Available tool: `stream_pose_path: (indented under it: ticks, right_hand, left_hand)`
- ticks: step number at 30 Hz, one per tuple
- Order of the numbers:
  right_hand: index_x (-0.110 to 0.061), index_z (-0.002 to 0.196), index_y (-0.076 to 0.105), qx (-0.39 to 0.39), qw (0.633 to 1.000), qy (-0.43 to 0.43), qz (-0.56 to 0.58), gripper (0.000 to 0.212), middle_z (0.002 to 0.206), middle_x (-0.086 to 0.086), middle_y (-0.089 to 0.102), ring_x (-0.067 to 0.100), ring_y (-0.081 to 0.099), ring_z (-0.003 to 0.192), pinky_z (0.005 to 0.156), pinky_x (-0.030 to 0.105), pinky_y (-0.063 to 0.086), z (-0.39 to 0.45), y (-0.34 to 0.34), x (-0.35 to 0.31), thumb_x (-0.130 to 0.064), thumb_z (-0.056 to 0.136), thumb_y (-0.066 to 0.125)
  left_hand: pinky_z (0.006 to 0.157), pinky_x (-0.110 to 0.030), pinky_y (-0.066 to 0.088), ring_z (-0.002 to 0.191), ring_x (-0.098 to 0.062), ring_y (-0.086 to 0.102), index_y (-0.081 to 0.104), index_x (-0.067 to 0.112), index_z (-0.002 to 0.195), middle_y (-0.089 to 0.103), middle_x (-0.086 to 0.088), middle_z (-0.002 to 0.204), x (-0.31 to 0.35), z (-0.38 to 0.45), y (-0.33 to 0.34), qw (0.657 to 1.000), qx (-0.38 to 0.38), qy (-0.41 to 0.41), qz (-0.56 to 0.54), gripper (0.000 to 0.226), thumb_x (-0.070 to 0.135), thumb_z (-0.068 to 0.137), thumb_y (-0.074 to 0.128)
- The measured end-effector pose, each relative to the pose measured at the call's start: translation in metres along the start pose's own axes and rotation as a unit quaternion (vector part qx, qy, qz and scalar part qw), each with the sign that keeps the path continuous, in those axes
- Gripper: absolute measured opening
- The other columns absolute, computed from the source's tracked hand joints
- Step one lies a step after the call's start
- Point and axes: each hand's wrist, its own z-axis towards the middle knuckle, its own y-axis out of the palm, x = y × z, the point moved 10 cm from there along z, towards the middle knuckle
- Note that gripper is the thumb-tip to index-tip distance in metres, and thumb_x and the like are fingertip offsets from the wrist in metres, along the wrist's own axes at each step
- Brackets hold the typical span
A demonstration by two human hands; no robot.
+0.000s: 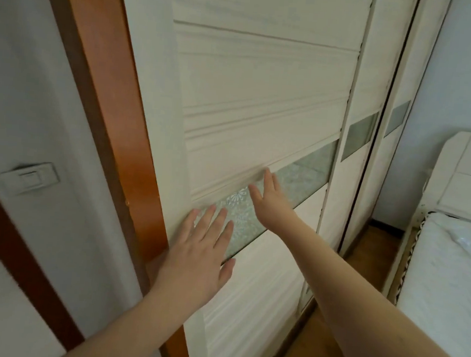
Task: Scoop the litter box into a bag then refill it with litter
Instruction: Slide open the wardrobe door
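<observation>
While no litter box, bag or litter shows anywhere, presumably behind the wardrobe door (pixel 263 101): left hand (pixel 198 255) and right hand (pixel 269 202) flat on its glass strip (pixel 308 172), fingers straight, gripping nothing, left nearer the door's left edge.

White sliding wardrobe doors (pixel 263 96) beside an orange-brown door frame (pixel 114 98), wooden floor (pixel 314 339), white bed (pixel 447 265).

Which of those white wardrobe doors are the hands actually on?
The nearest door, beside the orange-brown frame. The left hand and right hand lie flat on its patterned glass strip; the farther doors go untouched.
</observation>
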Motion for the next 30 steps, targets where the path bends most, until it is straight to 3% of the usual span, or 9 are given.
stream_pose_path:
  ticks: [5,9,12,16,24,30]
  right_hand:
    - [-0.016,0.151,-0.012,-0.017,0.991,0.005,0.133,0.074,0.158,0.014,-0.016,0.029,-0.004,0.147,0.117,0.042,0.003,0.015,0.018,-0.003,-0.050,0.100,0.029]
    - [-0.017,0.149,-0.019,0.016,0.977,0.044,0.206,0.079,0.158,0.012,-0.020,0.026,-0.010,0.147,0.117,0.040,-0.003,0.026,0.026,-0.002,-0.055,0.098,0.027]
    - [-0.015,0.149,-0.019,0.030,0.976,0.047,0.212,0.077,0.158,0.014,-0.019,0.027,-0.013,0.146,0.116,0.040,-0.004,0.034,0.028,-0.001,-0.053,0.099,0.025]
    - [-0.017,0.149,-0.019,0.034,0.975,0.049,0.215,0.076,0.158,0.012,-0.020,0.025,-0.013,0.146,0.117,0.043,-0.004,0.042,0.028,0.007,-0.054,0.099,0.024]
    - [-0.019,0.149,-0.019,0.028,0.981,0.053,0.185,0.078,0.158,0.011,-0.018,0.026,-0.008,0.147,0.118,0.048,-0.001,0.070,0.009,0.033,-0.059,0.096,0.023]
    - [-0.025,0.151,-0.013,0.022,0.989,0.073,0.125,0.078,0.159,0.009,-0.015,0.029,-0.001,0.147,0.117,0.053,0.000,0.087,-0.027,0.063,-0.064,0.094,0.023]
  left_hand:
    - [0.120,-0.054,0.010,0.149,-0.036,-0.001,0.029,0.009,0.151,0.000,-0.020,0.162,-0.011,-0.014,-0.002,0.992,0.030,-0.080,0.096,0.072,0.042,0.092,0.052]
    - [0.121,-0.049,-0.004,0.147,-0.038,-0.015,0.000,0.003,0.154,-0.017,-0.024,0.159,-0.021,-0.028,0.003,0.971,0.027,-0.162,0.175,0.086,0.042,0.094,0.047]
    - [0.119,-0.049,-0.013,0.146,-0.040,-0.019,-0.010,-0.002,0.152,-0.021,-0.025,0.157,-0.023,-0.027,0.007,0.956,0.018,-0.176,0.234,0.089,0.042,0.097,0.044]
    - [0.118,-0.050,-0.009,0.144,-0.043,-0.021,-0.016,-0.003,0.149,-0.025,-0.024,0.156,-0.017,-0.016,0.015,0.946,0.003,-0.168,0.277,0.090,0.043,0.099,0.043]
    - [0.117,-0.051,-0.010,0.144,-0.044,-0.020,-0.011,-0.004,0.150,-0.023,-0.024,0.157,-0.002,0.019,0.024,0.947,0.021,-0.130,0.294,0.091,0.046,0.098,0.043]
    - [0.118,-0.046,-0.015,0.146,-0.037,-0.021,-0.011,0.006,0.153,-0.019,-0.014,0.161,0.010,0.062,0.039,0.967,0.029,-0.089,0.236,0.090,0.045,0.096,0.046]
